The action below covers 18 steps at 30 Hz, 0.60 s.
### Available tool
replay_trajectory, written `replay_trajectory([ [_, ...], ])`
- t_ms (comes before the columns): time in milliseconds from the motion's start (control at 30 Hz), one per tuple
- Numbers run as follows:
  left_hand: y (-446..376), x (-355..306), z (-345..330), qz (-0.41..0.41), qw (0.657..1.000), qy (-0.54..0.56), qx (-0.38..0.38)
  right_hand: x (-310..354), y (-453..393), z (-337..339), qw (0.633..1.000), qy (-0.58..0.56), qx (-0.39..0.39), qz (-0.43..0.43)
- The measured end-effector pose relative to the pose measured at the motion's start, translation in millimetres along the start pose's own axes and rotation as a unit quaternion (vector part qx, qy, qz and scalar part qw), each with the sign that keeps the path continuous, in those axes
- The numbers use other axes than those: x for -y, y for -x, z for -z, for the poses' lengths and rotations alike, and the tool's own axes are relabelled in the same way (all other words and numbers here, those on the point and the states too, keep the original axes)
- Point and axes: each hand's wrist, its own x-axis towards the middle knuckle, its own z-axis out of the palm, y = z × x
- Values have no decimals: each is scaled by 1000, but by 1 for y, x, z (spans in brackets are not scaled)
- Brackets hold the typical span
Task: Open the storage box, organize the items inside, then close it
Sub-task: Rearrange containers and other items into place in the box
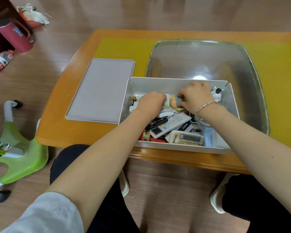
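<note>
Flat grey plastic lid (100,90) off, well left of fingers. Left hand (150,104) curled on white packet (166,105), right hand (196,97) pinching tan figurine (173,102) inside white plastic storage box (158,85). Sorting underway; closing left.

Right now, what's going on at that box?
A person is sorting the open storage box on the table. Its lid lies flat to the left. Both hands are inside: the left hand grips a white packet, the right hand pinches a small figurine. Remote controls and pens are jumbled at the near end.
</note>
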Motion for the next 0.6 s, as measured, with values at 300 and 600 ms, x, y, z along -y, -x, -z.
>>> replay_trajectory([
  [300, -2, 2, -5, 0, 1000, -4, -9, 5, 5, 2, 1000, 10, -5, -28],
  [600, 1, -1, 0, -6, 998, -44, -34, 5, 7, 1, 1000, 15, -17, -6],
])
